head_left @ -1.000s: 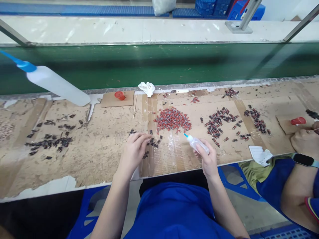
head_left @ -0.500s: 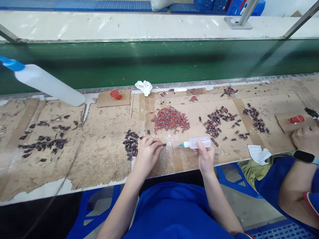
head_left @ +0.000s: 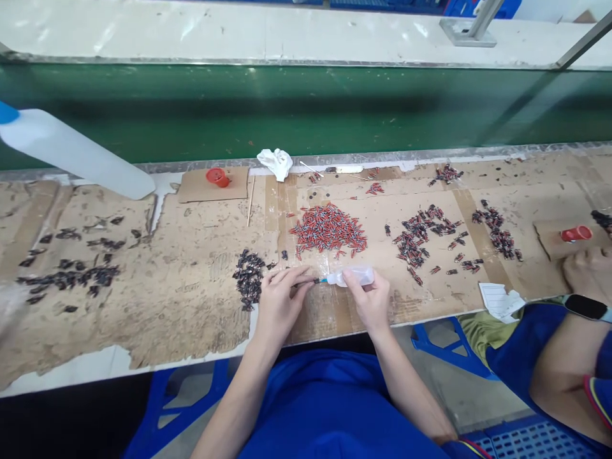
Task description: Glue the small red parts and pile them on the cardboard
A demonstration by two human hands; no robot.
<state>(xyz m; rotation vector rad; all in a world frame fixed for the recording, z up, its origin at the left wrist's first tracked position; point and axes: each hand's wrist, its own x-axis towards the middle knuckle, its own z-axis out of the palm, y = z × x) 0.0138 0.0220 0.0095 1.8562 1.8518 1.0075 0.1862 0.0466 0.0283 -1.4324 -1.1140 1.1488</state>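
The left hand (head_left: pixel 280 299) is pinching a small dark part (head_left: pixel 316 280) over the near surface (head_left: pixel 191 280). The right hand (head_left: pixel 370 299) is grasping a squeeze bottle (head_left: pixel 351 276), lying horizontally, its blue nozzle pointing left and meeting the part.

Cardboard-covered workbench (head_left: pixel 191 280), red parts pile (head_left: pixel 329 231), dark parts pile (head_left: pixel 248 278), crumpled tissue (head_left: pixel 275 162)

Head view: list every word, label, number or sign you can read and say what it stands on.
No text can be read anywhere.
White paper slip at the bench edge: faint ruled lines, too small and blurred to read.
Small squeeze bottle in the right hand: no label shows.
Large white bottle at left: plain.
Red caps: no marking visible.
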